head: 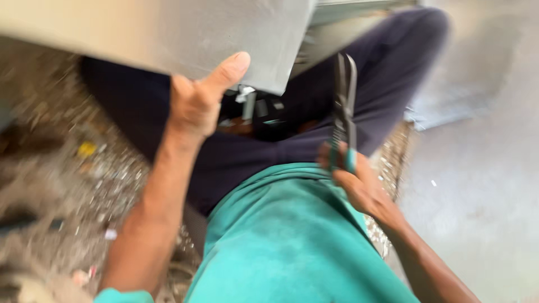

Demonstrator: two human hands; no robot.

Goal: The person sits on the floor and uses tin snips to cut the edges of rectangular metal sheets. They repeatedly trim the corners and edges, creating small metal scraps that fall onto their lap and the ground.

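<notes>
My left hand grips the lower edge of a flat grey metal sheet that fills the top left, thumb pressed up on its face near the corner. My right hand is closed around the teal handles of metal pliers or snips, whose dark jaws point upward, slightly apart, just right of the sheet's corner. Under both hands are my dark trousers and teal shirt. The picture is blurred by motion.
Small dark and pale metal parts lie in my lap below the sheet. Gravelly ground with scraps and a yellow bit lies at left. A smooth grey concrete floor spreads at right.
</notes>
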